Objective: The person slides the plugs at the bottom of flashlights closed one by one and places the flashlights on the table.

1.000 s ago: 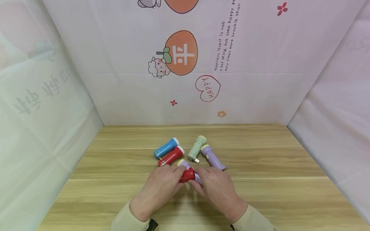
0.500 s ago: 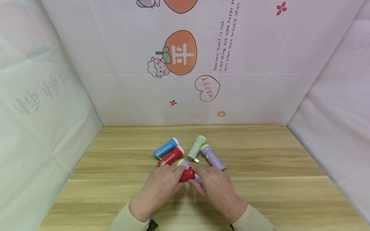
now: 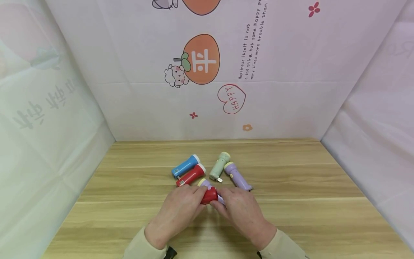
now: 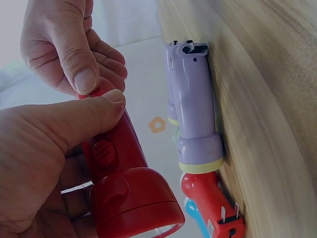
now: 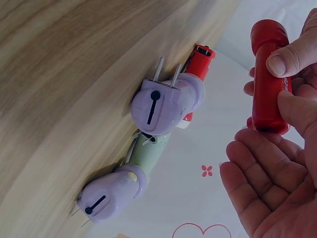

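The left hand (image 3: 179, 207) gripped 1 red, tubular plastic flashlight (image 4: 126, 173) above the brown wooden table (image 3: 291, 169); the right hand (image 3: 244, 208) pinched its tail end. On this table lay 5 flashlights (image 3: 218, 168): blue, red, green, 2 purple.

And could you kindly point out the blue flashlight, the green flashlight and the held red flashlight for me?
Blue flashlight (image 3: 185, 167), head view, middle of the barrel.
Green flashlight (image 3: 219, 167), head view, middle of the barrel.
Held red flashlight (image 4: 125, 152), left wrist view, barrel near the flared head.
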`<control>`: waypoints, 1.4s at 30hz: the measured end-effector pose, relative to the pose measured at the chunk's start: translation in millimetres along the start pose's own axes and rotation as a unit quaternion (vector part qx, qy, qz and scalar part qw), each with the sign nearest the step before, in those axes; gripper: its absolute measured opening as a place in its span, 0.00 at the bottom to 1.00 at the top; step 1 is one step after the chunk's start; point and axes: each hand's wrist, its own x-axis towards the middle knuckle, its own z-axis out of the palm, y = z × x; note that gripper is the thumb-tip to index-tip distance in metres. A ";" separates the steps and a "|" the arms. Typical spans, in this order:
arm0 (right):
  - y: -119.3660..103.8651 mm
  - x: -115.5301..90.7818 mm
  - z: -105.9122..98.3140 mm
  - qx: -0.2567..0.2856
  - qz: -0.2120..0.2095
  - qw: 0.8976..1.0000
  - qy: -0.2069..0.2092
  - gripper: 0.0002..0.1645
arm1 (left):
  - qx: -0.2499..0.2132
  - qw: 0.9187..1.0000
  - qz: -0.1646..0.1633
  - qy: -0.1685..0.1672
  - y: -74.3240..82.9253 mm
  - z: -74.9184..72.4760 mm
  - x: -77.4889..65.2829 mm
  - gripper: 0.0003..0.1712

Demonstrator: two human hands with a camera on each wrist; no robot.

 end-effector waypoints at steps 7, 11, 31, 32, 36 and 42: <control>-0.3 0.3 0.0 -0.001 0.002 1.000 -0.003 0.24 | 0.000 1.000 0.004 0.012 0.1 0.6 -0.4 0.29; -0.3 0.2 -0.2 -0.001 0.002 1.000 -0.003 0.24 | -0.001 1.000 0.004 0.011 0.0 0.5 -0.4 0.30; -1.2 0.5 -1.0 -0.002 0.002 1.000 -0.003 0.24 | -0.004 1.000 0.001 0.002 0.1 0.1 -1.9 0.31; -1.2 0.5 -1.1 -0.002 0.002 1.000 -0.004 0.24 | -0.004 1.000 0.001 0.002 0.2 -0.1 -1.9 0.31; -1.4 0.5 -1.7 0.000 0.004 1.000 -0.007 0.24 | -0.007 1.000 0.000 -0.001 0.4 -0.7 -1.8 0.31; -1.7 0.4 -1.9 0.003 0.004 1.000 -0.007 0.25 | -0.011 1.000 -0.003 -0.006 0.7 -1.2 -2.0 0.33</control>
